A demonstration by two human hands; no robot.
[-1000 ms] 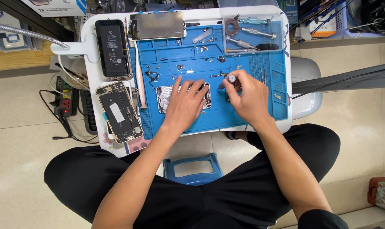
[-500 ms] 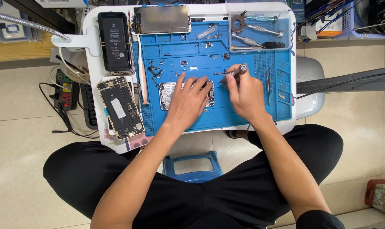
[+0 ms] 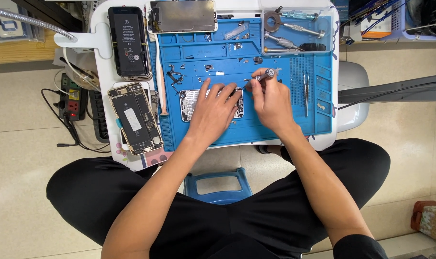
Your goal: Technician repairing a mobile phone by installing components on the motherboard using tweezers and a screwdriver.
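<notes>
My left hand (image 3: pixel 217 109) presses flat on an opened phone body (image 3: pixel 188 103) that lies on the blue work mat (image 3: pixel 275 125). My right hand (image 3: pixel 270 98) grips a small grey screwdriver (image 3: pixel 263 76), tilted with its tip down at the phone's right end. Most of the phone is hidden under my left hand. Small screws and metal parts (image 3: pixel 206 67) lie scattered on the mat just beyond the phone.
A second opened phone (image 3: pixel 134 118) lies left of the mat, a black phone back (image 3: pixel 128 42) above it, a screen panel (image 3: pixel 182 16) at the top. Screwdrivers sit in a clear tray (image 3: pixel 294 31); tweezers (image 3: pixel 305 86) right. A power strip (image 3: pixel 72 98) is on the floor.
The screwdriver in my right hand has tipped from upright to slanted toward the phone. The view has shifted slightly; my left hand stays on the phone.
</notes>
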